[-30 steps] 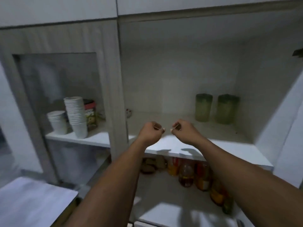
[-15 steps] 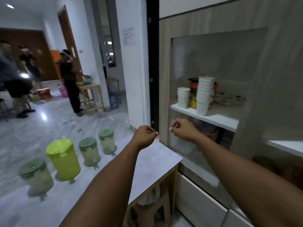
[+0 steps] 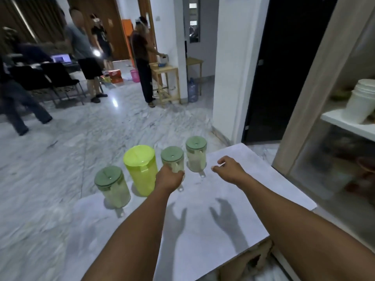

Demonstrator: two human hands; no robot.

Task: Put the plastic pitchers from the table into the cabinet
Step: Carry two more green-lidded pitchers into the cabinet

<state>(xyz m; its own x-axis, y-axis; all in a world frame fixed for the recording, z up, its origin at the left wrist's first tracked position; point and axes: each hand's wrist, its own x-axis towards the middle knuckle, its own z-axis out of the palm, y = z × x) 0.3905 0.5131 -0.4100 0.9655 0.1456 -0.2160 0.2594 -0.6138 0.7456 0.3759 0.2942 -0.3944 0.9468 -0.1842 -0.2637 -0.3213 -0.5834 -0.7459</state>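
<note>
Four pitchers stand in a row along the far edge of the surface. From the left: a pale one with a dull green lid, a taller lime-green one, then two more pale ones with dull green lids.

The left hand is at the third pitcher, fingers curled around its handle side; a firm grip cannot be told, as the hand hides the contact. The right hand hovers just right of the fourth pitcher, apart from it, fingers loosely spread and holding nothing.

The cabinet stands at the right, a stack of white cups on its shelf. People stand in the room beyond, blurred.
</note>
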